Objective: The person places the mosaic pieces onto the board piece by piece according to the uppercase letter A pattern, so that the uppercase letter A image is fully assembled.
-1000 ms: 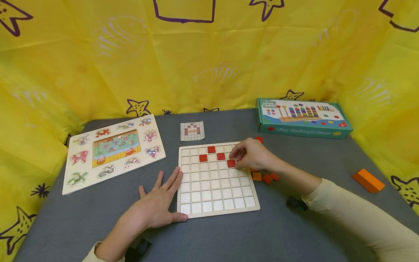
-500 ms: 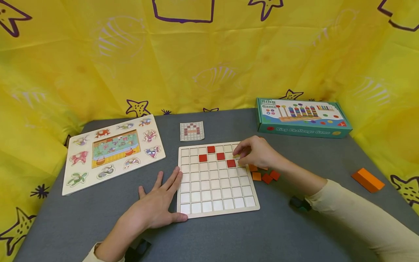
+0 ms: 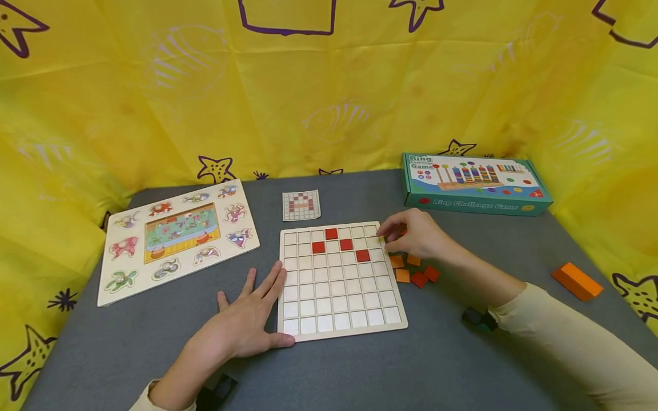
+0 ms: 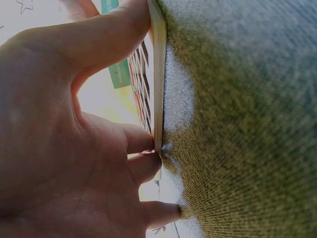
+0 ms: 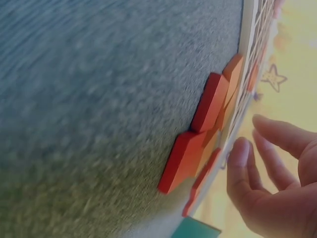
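Observation:
A wooden grid board [image 3: 329,334] lies on the grey table, with several red square tiles [image 3: 362,256] in its upper cells. My left hand [image 3: 247,325] rests at the board's left side, fingers spread, fingertips on the edge and thumb at the near corner. Above the board's upper right edge hovers my right hand [image 3: 413,234], its fingers loosely bent with nothing between them in the right wrist view. Loose red tiles [image 5: 178,161] and orange tiles [image 3: 403,275] lie right of the board, below this hand. Another red tile is mostly hidden behind its fingers.
A small pattern card [image 3: 301,205] lies beyond the board. To the left is a wooden sea-animal peg puzzle [image 3: 180,240]. A green Ring Challenge Game box [image 3: 478,185] stands at back right, and an orange block [image 3: 577,282] lies far right.
My right hand has let go of a red tile in the board's third row and moved right, off the grid toward the loose tiles. The left hand has stayed in place.

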Tool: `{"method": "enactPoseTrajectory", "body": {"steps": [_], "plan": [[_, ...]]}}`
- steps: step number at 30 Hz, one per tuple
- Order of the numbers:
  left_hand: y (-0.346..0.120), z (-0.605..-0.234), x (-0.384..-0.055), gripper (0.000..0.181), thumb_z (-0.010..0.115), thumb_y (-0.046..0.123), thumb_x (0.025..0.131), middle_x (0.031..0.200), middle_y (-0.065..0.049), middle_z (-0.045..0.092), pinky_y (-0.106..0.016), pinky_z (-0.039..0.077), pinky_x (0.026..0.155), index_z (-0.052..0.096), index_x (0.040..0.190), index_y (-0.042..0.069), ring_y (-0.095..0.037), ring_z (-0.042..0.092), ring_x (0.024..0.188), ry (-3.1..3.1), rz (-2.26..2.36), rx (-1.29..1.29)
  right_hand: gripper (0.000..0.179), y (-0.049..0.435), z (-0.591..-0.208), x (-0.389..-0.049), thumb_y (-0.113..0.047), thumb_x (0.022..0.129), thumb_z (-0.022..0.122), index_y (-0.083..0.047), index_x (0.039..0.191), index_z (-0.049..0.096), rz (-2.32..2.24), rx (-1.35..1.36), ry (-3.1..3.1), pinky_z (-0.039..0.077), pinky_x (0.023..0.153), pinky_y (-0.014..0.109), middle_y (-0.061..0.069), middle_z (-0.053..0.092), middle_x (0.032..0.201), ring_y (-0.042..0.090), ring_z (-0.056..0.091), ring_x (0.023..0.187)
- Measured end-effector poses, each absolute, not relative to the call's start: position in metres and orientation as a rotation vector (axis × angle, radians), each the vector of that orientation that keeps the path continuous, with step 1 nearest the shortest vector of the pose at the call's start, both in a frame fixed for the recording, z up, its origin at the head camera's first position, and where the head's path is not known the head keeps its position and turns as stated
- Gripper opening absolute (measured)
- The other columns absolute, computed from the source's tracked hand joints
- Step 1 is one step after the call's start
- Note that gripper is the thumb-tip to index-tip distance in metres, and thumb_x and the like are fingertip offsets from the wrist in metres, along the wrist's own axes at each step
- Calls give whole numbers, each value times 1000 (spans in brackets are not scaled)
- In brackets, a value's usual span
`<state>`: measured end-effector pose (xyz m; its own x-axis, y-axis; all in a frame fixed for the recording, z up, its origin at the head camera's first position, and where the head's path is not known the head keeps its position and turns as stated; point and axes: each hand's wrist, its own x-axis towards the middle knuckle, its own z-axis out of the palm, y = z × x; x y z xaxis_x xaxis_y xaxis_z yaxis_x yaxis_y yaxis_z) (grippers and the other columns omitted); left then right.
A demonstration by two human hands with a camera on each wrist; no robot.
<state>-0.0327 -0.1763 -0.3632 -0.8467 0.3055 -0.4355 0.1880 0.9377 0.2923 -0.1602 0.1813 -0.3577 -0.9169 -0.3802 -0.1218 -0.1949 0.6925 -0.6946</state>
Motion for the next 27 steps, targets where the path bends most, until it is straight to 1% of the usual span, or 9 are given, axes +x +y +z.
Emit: {"method": "enactPoseTrajectory", "body": {"steps": [4, 10, 18, 27], "plan": [[-176, -363, -33, 126, 76, 72, 79, 177, 8, -7, -95, 7, 97, 5, 170, 23, -48, 0, 160, 2603, 335, 352, 28, 188, -357, -161, -4, 84, 83, -8, 111, 81, -1044, -423, 2665, 56, 79, 31, 9, 77, 106, 22, 68, 92], [-176, -363, -33, 126, 76, 73, 79, 177, 8, -7, -95, 8, 97, 5, 170, 23, -48, 1, 160, 2602, 330, 351, 30, 196, -358, -163, -5, 84, 83, -9, 113, 80, -1026, -405, 2692, 57, 83, 32, 10, 77, 110, 23, 69, 96], [-176, -363, -33, 126, 77, 73, 78, 177, 9, -7, -95, 8, 97, 5, 170, 23, -48, 0, 160, 2599, 327, 348, 30, 206, -361, -169, -6, 84, 83, -9, 113, 79, -988, -367, 2740, 56, 78, 32, 11, 76, 104, 24, 69, 94], [-176, -363, -32, 126, 77, 72, 79, 177, 9, -7, -95, 7, 97, 5, 170, 23, -48, 0, 160, 2600, 336, 347, 30, 214, -366, -176, -7, 83, 84, -7, 113, 78, -952, -302, 2773, 53, 82, 33, 12, 74, 106, 25, 67, 93]]}}
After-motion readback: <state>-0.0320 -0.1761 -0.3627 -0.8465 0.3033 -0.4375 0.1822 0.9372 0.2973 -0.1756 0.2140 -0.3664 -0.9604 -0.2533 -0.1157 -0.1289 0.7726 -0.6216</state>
